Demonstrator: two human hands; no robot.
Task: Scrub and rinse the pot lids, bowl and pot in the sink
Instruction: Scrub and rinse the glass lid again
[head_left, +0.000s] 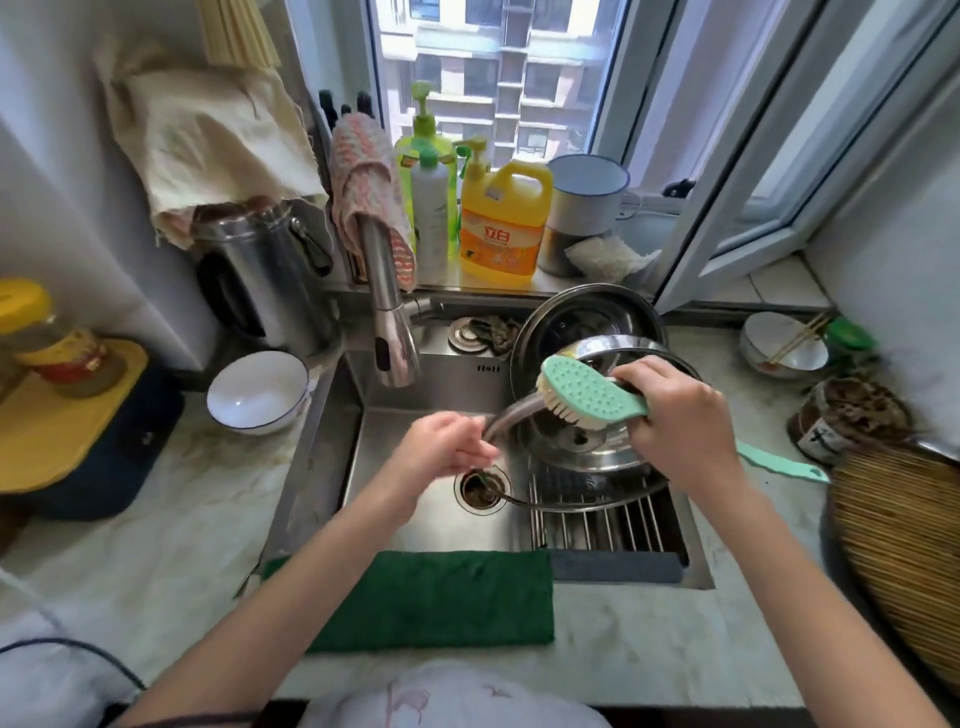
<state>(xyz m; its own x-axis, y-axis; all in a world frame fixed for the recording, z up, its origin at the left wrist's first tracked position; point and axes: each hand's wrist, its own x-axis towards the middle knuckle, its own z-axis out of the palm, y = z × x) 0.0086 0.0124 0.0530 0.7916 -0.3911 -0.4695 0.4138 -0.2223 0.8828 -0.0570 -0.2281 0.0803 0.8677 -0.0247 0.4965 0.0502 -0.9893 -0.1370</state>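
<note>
A green cloth (436, 597) is draped over the near edge of the sink (410, 525), at the lower middle of the frame, with the counter (156, 519) on either side. Past it, on the sink floor, are the drain (482, 488) and a wire rack (597, 525) to its right. Above the drain, the left hand (447, 452) pinches the left rim of a lid (582, 457) between thumb and fingers; the hand is blurred. The lid is tilted over the rack at centre right. The right hand (675, 421) has its fingers curled around the handle of a green brush (592, 389), with the bristles pressed against the lid's upper part. Behind the lid, a steel pot (571, 317) leans at the sink's back right. A white bowl (258, 389) stands on the counter at centre left. The tap (389, 312) hangs over the sink's far edge.
</note>
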